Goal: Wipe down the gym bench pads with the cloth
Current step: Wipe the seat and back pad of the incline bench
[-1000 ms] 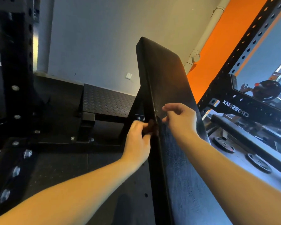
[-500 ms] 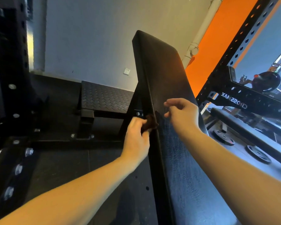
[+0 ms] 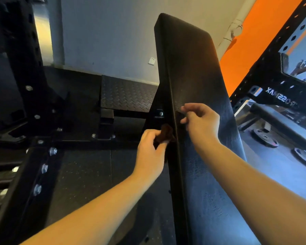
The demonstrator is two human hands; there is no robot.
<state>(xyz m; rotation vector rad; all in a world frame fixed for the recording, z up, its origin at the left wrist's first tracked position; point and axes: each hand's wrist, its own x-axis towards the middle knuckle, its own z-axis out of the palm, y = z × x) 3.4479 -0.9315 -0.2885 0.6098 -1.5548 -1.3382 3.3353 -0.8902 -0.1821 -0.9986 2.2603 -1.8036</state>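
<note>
The black bench pad [image 3: 193,82] is set at an incline and runs from the bottom centre up to the top centre. My left hand [image 3: 150,152] is at the pad's left edge and grips a small bunched dark brown cloth [image 3: 166,132] against that edge. My right hand [image 3: 200,121] hovers over the pad face just above and to the right, with its fingers and thumb curled. A dark patch sits between its fingertips. Whether that is cloth or shadow I cannot tell.
A black rack upright with bolts [image 3: 30,89] stands on the left, and a bolted base beam [image 3: 42,167] runs along the floor. A diamond-plate step [image 3: 127,94] lies behind the bench. At the right are a black perforated rack [image 3: 279,96] and weight plates [image 3: 265,138] on the floor.
My right hand has pulled away from the left hand, up and to the right over the pad. The left hand stays at the pad's edge with the cloth.
</note>
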